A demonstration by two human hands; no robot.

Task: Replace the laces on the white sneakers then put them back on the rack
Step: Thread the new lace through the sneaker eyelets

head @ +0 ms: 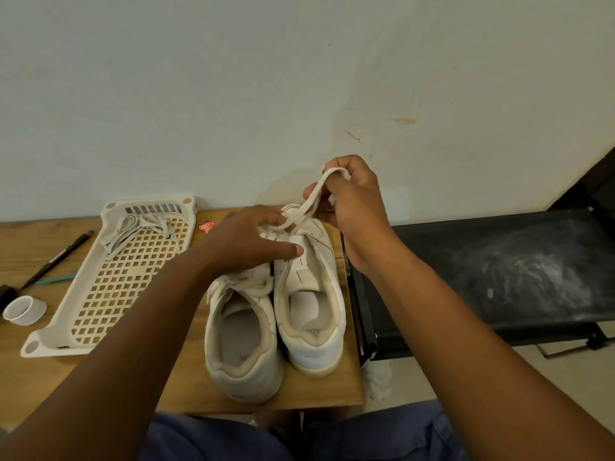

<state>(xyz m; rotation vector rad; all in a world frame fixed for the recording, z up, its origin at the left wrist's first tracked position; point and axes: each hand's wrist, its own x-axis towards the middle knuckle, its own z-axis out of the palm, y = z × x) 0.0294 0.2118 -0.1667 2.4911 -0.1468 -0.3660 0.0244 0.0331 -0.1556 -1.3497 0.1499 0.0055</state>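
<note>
Two white sneakers sit side by side at the right end of the table (319, 390), heels toward the near edge. The right shoe (311, 294) is the one being worked on; the left shoe (239, 331) touches it and has lace showing across its tongue.

The right hand (352, 201) is raised above the toe of the right shoe, fingers curled round a flat white lace (311, 202) that runs down in a loop to the far eyelets. The left hand (253, 241) lies across both shoes, thumb pressed on the right shoe's tongue. Its fingers reach toward the lace near the eyelets, but whether they pinch it I cannot tell.

A second bundle of laces (139, 231) lies at the far end of a white perforated tray (66, 337) to the left. Farther left are a pen (60, 257) and a tape roll (25, 309). A black rack (499, 271) stands just right of the table.

The lace looks soft, light and limp, so it probably wants holding close to its tip and drawing straight out, or it will twist and snag in the eyelets. The shoe is light enough to slide, so pinning the tongue seems sensible.
</note>
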